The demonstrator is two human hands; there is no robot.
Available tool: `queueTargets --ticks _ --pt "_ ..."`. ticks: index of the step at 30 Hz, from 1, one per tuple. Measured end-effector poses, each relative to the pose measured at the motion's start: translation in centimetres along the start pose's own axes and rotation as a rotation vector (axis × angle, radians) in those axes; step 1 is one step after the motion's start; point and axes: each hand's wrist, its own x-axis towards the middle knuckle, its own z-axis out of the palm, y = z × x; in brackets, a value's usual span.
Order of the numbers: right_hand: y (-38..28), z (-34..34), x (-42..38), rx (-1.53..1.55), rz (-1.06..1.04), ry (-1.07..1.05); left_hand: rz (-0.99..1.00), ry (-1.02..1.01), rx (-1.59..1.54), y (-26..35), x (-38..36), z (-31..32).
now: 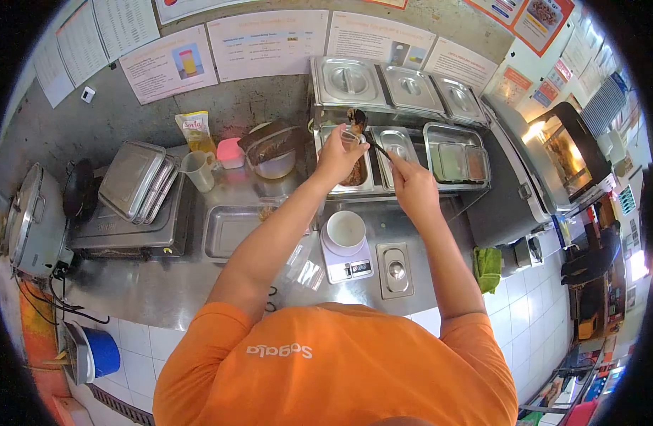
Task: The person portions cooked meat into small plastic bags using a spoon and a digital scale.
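My left hand point(335, 157) is closed round a small clear cup point(350, 135) above an open steel pan of brown food point(355, 172). My right hand point(412, 181) grips the black handle of a ladle point(377, 147). The ladle's dark, food-covered head point(356, 118) is at the cup's rim. Nearer to me, a white bowl point(346, 231) rests on a white digital scale point(349, 265). Right of the scale is a small steel pan with a lid point(395, 270). The food inside the cup is hard to make out.
Lidded steel pans point(349, 81) line the back. A steel tray point(231, 231), a clear jug point(199, 170), a pink container point(231, 153) and stacked trays point(133, 181) are on the left. A green cloth point(487, 270) hangs at the right edge, near a dark oven point(564, 153).
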Motion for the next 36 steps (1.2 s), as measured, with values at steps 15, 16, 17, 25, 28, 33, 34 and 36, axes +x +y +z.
queueTargets --ticks 15,16,17,25,28,33,34,36 --pt "0.7 0.2 1.0 0.119 0.144 0.044 0.006 0.048 -0.130 -0.4 -0.4 0.3" --pt "0.8 0.5 1.2 0.052 0.176 -0.099 0.016 0.060 -0.172 -0.4 -0.4 0.2" --pt "0.8 0.8 1.4 -0.015 0.206 -0.243 0.025 0.071 -0.212 -0.2 -0.6 -0.1" --pt "-4.0 3.3 3.9 0.548 -0.068 0.090 0.211 0.175 0.005 -0.2 -2.5 -3.0" --pt "-5.3 3.2 3.9 0.666 -0.003 -0.091 0.251 0.146 -0.048 0.1 -3.3 -3.4" --pt "-4.6 2.7 3.4 0.772 0.211 -0.377 0.153 0.022 -0.315 3.7 -5.5 -6.0" --pt "-4.6 2.3 3.1 0.773 0.215 -0.379 0.006 -0.080 -0.577 4.3 -5.9 -6.7" --pt "-4.9 0.9 2.3 0.856 0.237 -0.289 -0.155 -0.187 -0.838 3.8 -6.5 -7.4"
